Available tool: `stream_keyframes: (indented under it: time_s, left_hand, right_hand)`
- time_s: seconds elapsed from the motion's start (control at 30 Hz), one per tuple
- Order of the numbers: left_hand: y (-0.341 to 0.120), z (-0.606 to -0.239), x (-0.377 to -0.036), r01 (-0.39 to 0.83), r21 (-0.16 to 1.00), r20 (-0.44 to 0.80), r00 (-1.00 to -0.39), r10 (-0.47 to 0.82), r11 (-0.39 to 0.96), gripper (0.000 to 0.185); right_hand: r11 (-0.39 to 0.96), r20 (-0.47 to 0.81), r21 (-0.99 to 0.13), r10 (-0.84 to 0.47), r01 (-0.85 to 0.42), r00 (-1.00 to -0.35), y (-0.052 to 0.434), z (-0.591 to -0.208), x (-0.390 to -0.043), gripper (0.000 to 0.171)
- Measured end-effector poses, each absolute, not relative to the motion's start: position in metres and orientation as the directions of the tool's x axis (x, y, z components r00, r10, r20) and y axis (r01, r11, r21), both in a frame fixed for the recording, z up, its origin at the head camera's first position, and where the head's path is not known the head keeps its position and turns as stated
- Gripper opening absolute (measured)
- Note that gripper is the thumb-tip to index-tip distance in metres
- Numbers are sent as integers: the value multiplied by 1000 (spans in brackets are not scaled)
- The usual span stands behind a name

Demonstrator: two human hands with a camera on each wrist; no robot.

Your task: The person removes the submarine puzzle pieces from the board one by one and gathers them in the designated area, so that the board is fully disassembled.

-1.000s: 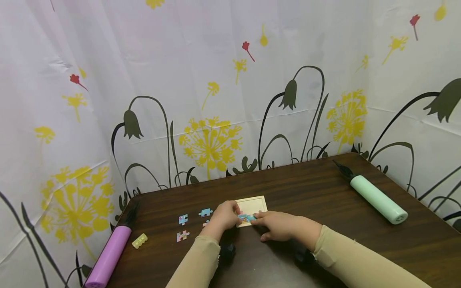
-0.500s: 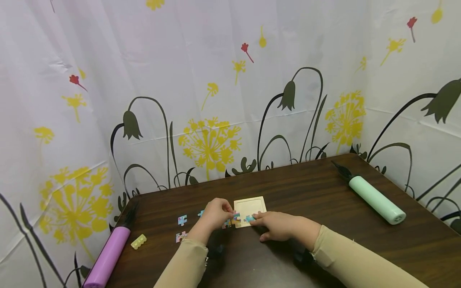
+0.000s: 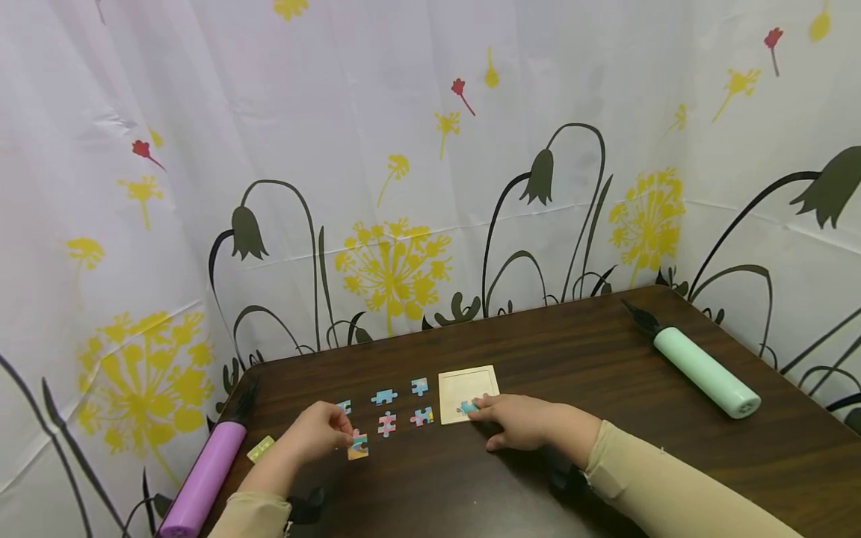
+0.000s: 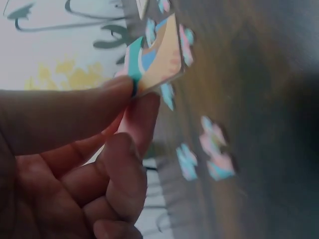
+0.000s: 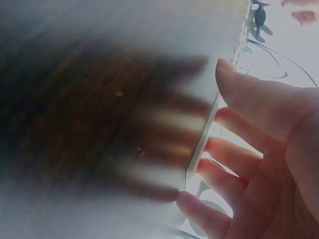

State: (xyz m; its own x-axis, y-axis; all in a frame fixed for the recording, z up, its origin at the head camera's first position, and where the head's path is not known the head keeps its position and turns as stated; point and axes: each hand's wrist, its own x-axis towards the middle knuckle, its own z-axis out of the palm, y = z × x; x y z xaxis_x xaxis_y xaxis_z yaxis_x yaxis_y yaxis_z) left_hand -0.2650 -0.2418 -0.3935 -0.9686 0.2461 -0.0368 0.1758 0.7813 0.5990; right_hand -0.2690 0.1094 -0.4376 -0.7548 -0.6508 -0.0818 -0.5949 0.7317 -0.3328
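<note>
My left hand [image 3: 316,435] pinches an orange, blue and green jigsaw piece [image 3: 359,447] between thumb and fingertips, left of the wooden puzzle tray [image 3: 464,381]. In the left wrist view, the pinched piece [image 4: 167,55] is tilted and its printed face shows. My right hand [image 3: 521,422] rests at the tray's near right corner, with fingertips over pieces lying inside along its near side. One blue piece [image 3: 466,408] shows there; the fingers partly hide the others. The right wrist view shows extended fingers [image 5: 239,164] along the tray's pale edge [image 5: 202,142].
Several loose jigsaw pieces [image 3: 386,424] lie in rows left of the tray, some behind my left hand. A yellow block [image 3: 261,448] and a purple hand pump [image 3: 205,478] are at the far left. A mint-green hand pump [image 3: 706,371] lies right; a flowered curtain [image 3: 417,149] hangs behind.
My left hand has lifted a piece out of the tray's near left corner and carried it left, uncovering loose pieces. The right hand has stayed in place.
</note>
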Motion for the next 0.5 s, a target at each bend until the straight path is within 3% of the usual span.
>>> stream_keyframes:
  time_s: [0.2,0.5]
  left_hand:
    - [-276,-412,-256,158,644,-97,-954,284,749,13]
    - [-285,-437,-257,98,653,-103,-971,216,751,16]
  right_hand:
    - [725,-76,-335,-657,-602,-750,110,-437,-268,58]
    - [726,-75,-321,-659,-608,-748,112,-438,-269,59]
